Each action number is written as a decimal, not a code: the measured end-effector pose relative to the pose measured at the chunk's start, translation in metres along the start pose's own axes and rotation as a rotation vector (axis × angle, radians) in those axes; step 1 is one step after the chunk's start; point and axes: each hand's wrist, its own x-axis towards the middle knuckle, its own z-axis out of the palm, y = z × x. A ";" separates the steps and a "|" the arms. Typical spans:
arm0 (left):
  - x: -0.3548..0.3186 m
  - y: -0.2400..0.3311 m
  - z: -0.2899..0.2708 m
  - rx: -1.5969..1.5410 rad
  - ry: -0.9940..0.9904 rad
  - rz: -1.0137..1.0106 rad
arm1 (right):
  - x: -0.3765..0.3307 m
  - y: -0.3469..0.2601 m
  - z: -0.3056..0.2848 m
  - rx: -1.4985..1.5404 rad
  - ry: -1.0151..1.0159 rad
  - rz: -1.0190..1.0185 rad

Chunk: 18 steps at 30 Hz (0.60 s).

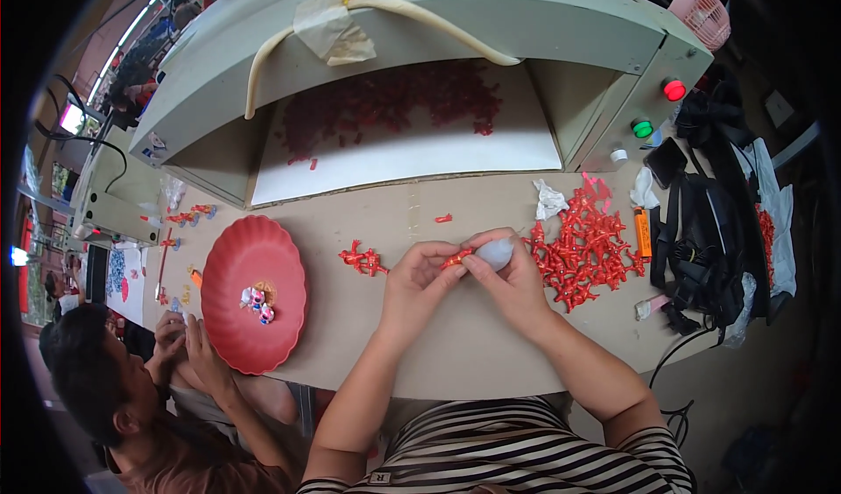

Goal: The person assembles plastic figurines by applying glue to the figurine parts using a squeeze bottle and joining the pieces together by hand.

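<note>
My left hand point(417, 279) pinches a small red plastic figure point(455, 258) with yellow touches. My right hand point(512, 285) meets it, thumb and fingers closed around a pale, translucent, rounded squeeze bottle point(497, 252); its tip is hidden by my fingers. Several finished-looking red figures point(363, 258) lie to the left of my left hand. Beside my right hand spreads a large heap of red figures point(583, 247). One loose red piece point(444, 218) rests on the table just beyond my hands.
A grey machine point(420, 30) with a wide opening stands behind, many red parts point(394, 104) on its white bed. At left are a red scalloped bowl point(254, 367) with small colourful pieces and a co-worker point(96, 389). A black bag point(701, 222) and orange tube point(643, 233) lie right.
</note>
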 end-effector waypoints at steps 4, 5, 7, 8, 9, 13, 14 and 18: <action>0.003 -0.004 0.000 -0.436 0.021 -0.150 | -0.002 0.000 0.006 0.171 0.084 -0.042; 0.003 -0.003 0.001 -0.445 0.018 -0.150 | -0.003 0.002 0.005 0.115 0.113 -0.074; 0.001 -0.001 0.003 -0.639 0.066 -0.329 | -0.002 0.002 0.005 -0.064 0.133 -0.238; 0.000 -0.001 0.002 -0.645 0.061 -0.328 | -0.001 0.001 0.006 -0.236 0.149 -0.403; -0.002 -0.002 -0.001 -0.682 0.014 -0.378 | 0.000 -0.002 0.006 -0.243 0.147 -0.405; -0.003 0.000 -0.005 -0.705 0.000 -0.392 | -0.001 -0.006 0.005 -0.349 0.063 -0.510; -0.001 0.002 -0.006 -0.707 0.000 -0.386 | -0.002 -0.006 0.006 -0.245 0.075 -0.420; 0.003 0.008 -0.005 -0.685 -0.003 -0.399 | -0.003 -0.007 -0.008 -0.122 0.092 -0.095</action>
